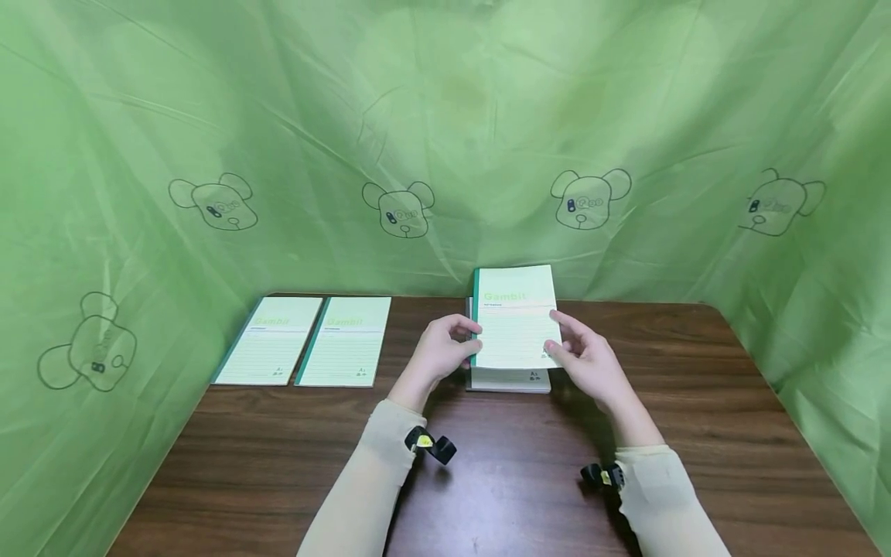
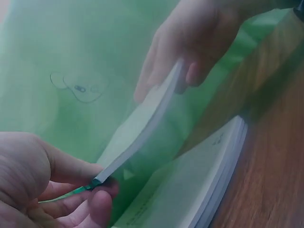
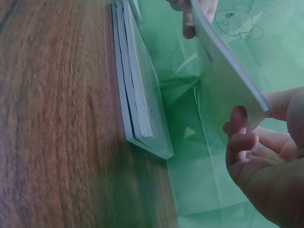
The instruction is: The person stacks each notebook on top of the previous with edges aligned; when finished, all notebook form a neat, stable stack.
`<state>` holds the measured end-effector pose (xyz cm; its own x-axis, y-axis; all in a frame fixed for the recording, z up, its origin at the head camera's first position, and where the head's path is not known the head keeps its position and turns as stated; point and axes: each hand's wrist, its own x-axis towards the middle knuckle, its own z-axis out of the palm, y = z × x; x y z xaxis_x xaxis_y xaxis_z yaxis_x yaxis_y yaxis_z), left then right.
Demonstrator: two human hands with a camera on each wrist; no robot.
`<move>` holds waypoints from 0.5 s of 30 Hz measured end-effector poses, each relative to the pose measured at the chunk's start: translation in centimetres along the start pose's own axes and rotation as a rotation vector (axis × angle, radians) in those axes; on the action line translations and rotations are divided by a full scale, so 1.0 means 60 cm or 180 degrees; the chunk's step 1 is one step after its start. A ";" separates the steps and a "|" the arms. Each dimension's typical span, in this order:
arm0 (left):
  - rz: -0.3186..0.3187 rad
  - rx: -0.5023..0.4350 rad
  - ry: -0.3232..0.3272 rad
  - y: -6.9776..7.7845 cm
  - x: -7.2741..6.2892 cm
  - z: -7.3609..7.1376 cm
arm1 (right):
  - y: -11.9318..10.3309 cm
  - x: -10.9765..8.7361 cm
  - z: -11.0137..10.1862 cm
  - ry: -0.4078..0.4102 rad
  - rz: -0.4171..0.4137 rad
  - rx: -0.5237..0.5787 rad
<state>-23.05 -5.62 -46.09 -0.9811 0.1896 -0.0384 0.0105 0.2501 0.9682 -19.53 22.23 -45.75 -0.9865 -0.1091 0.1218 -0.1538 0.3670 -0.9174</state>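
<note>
A pale green notebook with a dark green spine is held level above a stack of notebooks. My left hand pinches its spine edge between thumb and fingers, and my right hand pinches the opposite edge. In the left wrist view, the held notebook stands apart from the stack below it. The right wrist view shows a gap between the raised notebook and the stack, which holds several notebooks lying flat.
Two similar notebooks lie side by side at the table's left, a far-left notebook and a nearer one. Behind the brown wooden table hangs a green cloth with bear-head drawings, which also covers both sides.
</note>
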 end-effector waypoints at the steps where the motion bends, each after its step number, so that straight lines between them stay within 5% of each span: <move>1: -0.0003 0.0009 -0.0011 -0.002 0.001 0.000 | 0.001 0.000 0.000 -0.0014 0.0012 -0.0015; 15: -0.0116 0.0424 -0.0101 -0.027 0.009 0.007 | 0.036 0.009 0.016 -0.0086 0.0126 -0.0769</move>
<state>-23.52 -5.52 -47.78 -0.9747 0.2074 -0.0829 0.0025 0.3810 0.9246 -20.37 22.06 -48.03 -0.9907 -0.1137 0.0745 -0.1271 0.5815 -0.8036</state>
